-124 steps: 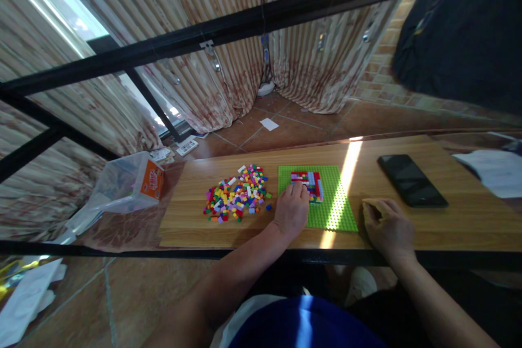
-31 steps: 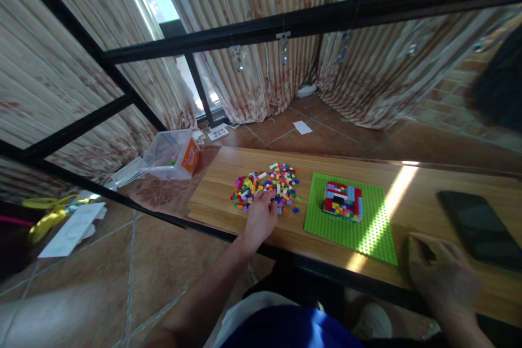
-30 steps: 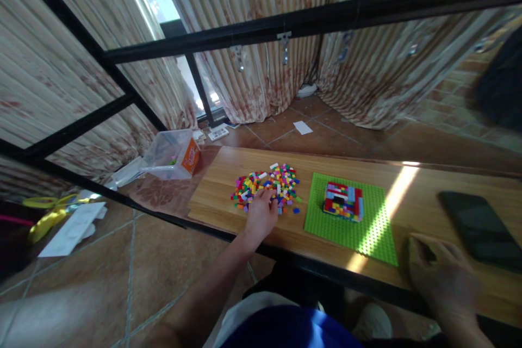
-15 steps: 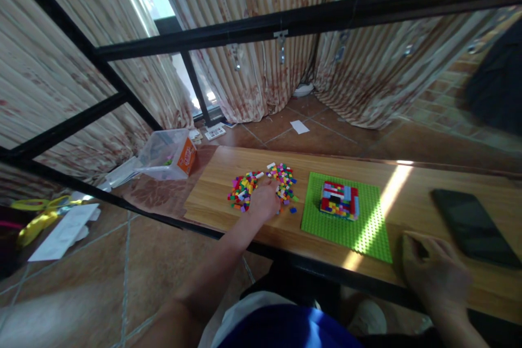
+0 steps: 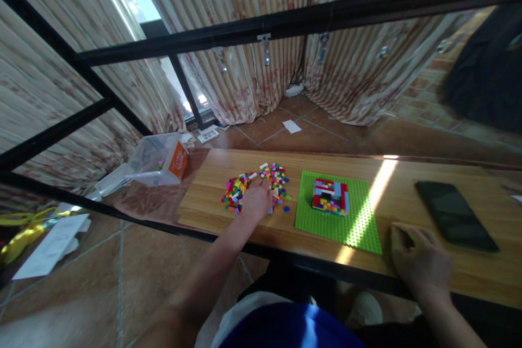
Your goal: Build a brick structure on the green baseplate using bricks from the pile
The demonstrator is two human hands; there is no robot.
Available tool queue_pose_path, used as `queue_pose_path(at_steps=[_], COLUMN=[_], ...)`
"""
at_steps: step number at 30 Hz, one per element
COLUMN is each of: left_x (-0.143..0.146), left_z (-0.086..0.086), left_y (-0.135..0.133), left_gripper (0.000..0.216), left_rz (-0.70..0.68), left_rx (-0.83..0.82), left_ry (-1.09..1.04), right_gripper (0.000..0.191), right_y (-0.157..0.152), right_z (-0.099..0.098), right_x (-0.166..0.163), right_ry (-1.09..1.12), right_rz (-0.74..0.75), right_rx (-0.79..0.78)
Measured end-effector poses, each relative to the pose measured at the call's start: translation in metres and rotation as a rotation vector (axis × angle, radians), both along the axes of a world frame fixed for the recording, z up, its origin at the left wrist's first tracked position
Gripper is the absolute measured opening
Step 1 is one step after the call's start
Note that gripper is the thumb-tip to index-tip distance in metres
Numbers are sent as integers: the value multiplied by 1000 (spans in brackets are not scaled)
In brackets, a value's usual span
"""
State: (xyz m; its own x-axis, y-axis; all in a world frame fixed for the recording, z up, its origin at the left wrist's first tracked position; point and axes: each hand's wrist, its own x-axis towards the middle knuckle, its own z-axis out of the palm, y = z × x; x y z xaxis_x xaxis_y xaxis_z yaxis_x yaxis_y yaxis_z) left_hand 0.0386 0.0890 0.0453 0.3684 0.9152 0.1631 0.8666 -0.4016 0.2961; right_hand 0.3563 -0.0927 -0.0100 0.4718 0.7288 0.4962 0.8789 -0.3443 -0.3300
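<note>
My left hand (image 5: 256, 199) reaches into a heap of small colourful building bricks (image 5: 278, 176), fingers partly stretched out among them. Whether a brick is between the fingertips cannot be made out. A green baseplate (image 5: 306, 218) lies to the right of the heap. On it stands a low rectangular brick build (image 5: 340, 199), mostly red, light blue and mixed colours, with a dark gap inside. Just right of the baseplate my right hand (image 5: 422, 258) rests on the wooden table, its fingers curled closed. What they hold, if anything, is hidden.
A black phone (image 5: 457, 215) lies on the wooden table (image 5: 228, 159), beyond my right hand. A loose blue brick (image 5: 286, 209) sits between heap and baseplate. Left of the table stands a clear plastic box (image 5: 157, 176) with an orange label. A black metal bar (image 5: 293, 22) crosses behind.
The whole view has shifted slightly, so things appear farther left. My left hand stays in the brick heap, its fingers slightly more stretched. My right hand remains curled beside the baseplate.
</note>
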Motion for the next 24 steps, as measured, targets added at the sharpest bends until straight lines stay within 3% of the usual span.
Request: queue_pose_path(at_steps=[8,14,19,24], left_x=[8,2,5,32], left_z=[2,5,8,14], left_y=[7,7,1,-24], left_gripper=[11,19,22,19], left_rz=[105,112,8,-188], left_rx=[-49,-68,-112,-214], left_ry=[10,-153,-399,-498], right_gripper=[30,28,27,25], right_y=[0,1,1,2], right_z=[-1,-1,-1,-1], right_x=[-1,-1,-2,-4], right_ry=[6,14,28,48], right_rz=[-17,0,-4,-15], right_rx=[-6,13,19,4])
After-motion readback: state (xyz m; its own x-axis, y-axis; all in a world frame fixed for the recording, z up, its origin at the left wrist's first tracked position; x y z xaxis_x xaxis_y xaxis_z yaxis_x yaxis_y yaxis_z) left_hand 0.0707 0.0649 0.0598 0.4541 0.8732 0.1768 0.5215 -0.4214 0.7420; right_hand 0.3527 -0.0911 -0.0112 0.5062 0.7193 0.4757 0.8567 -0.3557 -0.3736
